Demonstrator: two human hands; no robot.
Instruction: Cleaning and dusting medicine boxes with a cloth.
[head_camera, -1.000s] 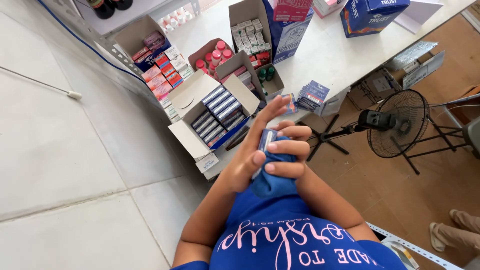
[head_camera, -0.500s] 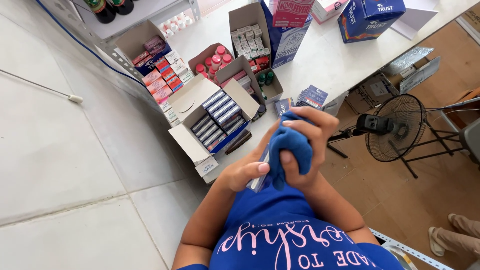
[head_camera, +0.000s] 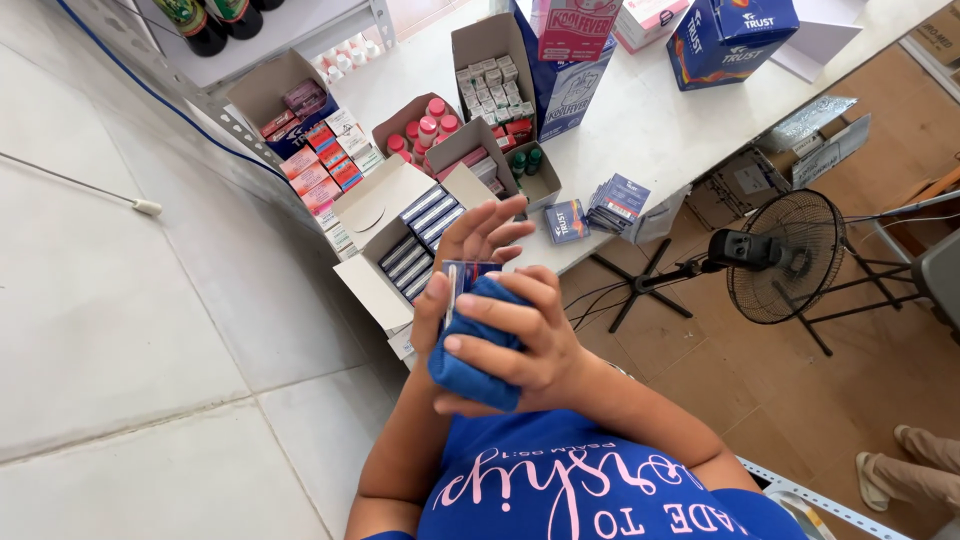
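Observation:
My left hand (head_camera: 478, 245) holds a small flat box (head_camera: 463, 276) upright in front of my chest, thumb on its near side and fingers spread behind it. My right hand (head_camera: 520, 345) grips a blue cloth (head_camera: 470, 375) and presses it against the lower face of the box. Both hands are above the near edge of the white table (head_camera: 640, 130). Most of the box is hidden by the cloth and fingers.
Open cartons of small boxes (head_camera: 415, 235) and red-capped bottles (head_camera: 425, 125) crowd the table, with loose blue packs (head_camera: 615, 200) at its edge. A black fan on a stand (head_camera: 780, 255) is on the brown floor at right. Another person's feet (head_camera: 905, 470) show at lower right.
My right hand has slid the blue cloth down the box, uncovering its top. My left fingers have opened out behind it. The view has shifted slightly.

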